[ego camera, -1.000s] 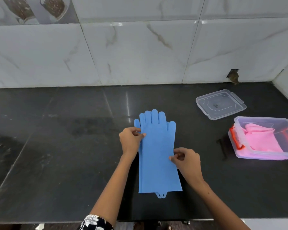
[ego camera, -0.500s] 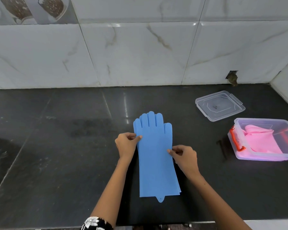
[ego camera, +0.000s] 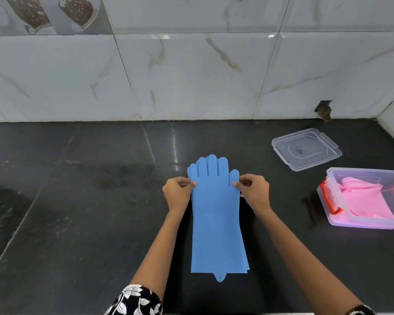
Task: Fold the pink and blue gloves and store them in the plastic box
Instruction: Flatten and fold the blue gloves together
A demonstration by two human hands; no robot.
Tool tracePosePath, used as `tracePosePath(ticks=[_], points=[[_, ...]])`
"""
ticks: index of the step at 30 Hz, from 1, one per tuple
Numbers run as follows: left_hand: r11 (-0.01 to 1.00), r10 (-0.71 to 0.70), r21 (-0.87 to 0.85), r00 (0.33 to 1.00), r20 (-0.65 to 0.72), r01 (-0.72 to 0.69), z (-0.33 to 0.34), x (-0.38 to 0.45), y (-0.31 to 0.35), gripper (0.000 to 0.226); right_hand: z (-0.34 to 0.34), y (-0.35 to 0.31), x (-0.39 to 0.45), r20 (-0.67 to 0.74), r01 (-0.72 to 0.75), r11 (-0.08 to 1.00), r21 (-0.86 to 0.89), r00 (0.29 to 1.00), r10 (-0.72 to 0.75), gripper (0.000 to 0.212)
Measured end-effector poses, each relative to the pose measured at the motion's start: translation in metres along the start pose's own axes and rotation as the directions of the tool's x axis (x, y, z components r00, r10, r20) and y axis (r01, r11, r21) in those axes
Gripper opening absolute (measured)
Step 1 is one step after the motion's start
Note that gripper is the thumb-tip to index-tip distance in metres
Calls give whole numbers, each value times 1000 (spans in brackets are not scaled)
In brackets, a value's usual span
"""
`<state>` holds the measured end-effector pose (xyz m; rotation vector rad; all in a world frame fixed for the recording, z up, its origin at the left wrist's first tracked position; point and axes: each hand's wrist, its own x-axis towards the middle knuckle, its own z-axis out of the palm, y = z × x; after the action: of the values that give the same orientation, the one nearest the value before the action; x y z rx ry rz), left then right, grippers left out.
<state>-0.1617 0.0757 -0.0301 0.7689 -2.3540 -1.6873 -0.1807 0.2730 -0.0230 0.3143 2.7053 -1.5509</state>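
The blue gloves (ego camera: 216, 219) lie stacked flat on the black counter, fingers pointing toward the wall and cuffs toward me. My left hand (ego camera: 176, 193) pinches their left edge just below the thumb. My right hand (ego camera: 254, 192) pinches the right edge at the same height, near the outer finger. The pink gloves (ego camera: 364, 201) lie folded inside the clear plastic box (ego camera: 334, 178), which has an orange-red latch and stands at the right.
The box's clear lid (ego camera: 305, 152) lies on the counter behind the box, near the back right corner. A marble tiled wall (ego camera: 191, 76) closes off the back and right. The counter's front edge runs just below the glove cuffs.
My right hand has moved from the gloves' middle right edge up toward the fingers, level with my left hand. The gloves have stayed flat in about the same place.
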Motion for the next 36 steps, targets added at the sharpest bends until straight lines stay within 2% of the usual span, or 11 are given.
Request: tracePosePath(ticks=[4, 9, 15, 20, 23, 26, 32, 36], points=[[997, -4, -77, 1000, -27, 2, -1, -5, -5, 8, 5, -7, 2, -32, 57, 997, 43, 998, -55, 16], [992, -25, -123, 997, -77, 15, 0, -8, -13, 9, 9, 7, 5, -52, -19, 998, 60, 998, 22, 17], [1000, 29, 12, 998, -59, -28, 2, -6, -9, 12, 8, 11, 10, 7, -53, 999, 13, 999, 53, 23], [989, 53, 131, 995, 90, -65, -12, -27, -9, 20, -8, 11, -24, 78, -101, 993, -58, 991, 106, 43], [976, 43, 201, 980, 193, -83, -27, -60, -21, 19, -24, 23, -69, 200, -88, 994, -72, 975, 101, 38], [972, -11, 231, 971, 239, -46, -41, -92, -34, 20, -36, 34, -107, 284, -118, 990, -81, 949, 136, 30], [965, -3, 256, 977, 213, -53, -44, -114, -32, 13, -42, 35, -126, 253, -115, 993, -26, 960, 118, 11], [982, -85, 185, 978, 192, 48, -49, -112, -35, 13, -39, 37, -128, 250, -128, 992, -14, 960, 128, 13]])
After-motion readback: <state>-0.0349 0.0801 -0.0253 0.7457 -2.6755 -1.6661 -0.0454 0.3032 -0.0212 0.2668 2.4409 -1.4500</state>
